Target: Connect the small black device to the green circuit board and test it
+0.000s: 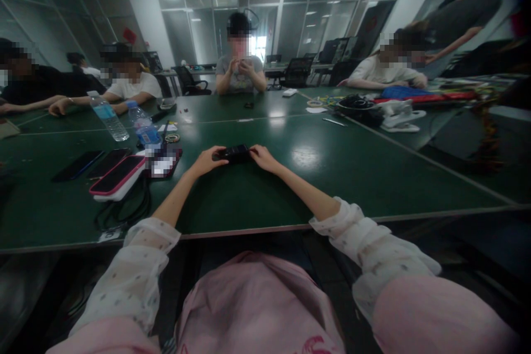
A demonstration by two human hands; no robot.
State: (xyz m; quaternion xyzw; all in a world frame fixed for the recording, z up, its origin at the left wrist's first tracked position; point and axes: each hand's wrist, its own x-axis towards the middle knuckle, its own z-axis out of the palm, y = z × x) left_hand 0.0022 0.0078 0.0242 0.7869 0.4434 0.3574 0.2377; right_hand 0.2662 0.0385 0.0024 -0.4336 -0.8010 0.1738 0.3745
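Straight ahead on the green table lies a small black phone-like device (235, 152), its dark face tilted up. My left hand (209, 159) is closed on the device's left end, thumb in front and fingers behind. At the opposite end, the fingertips of my right hand (264, 159) pinch the right edge. Both forearms reach over the table's front edge. Whether the device touches the tabletop or is slightly raised, I cannot tell.
Left of my arm lie a pink-cased phone (118, 175), a dark phone (78, 165) and black cables (135, 204). Two water bottles (108, 116) stand behind them. To the right are a pen (333, 121) and a white clamp (400, 119). Several people sit around the table (373, 177).
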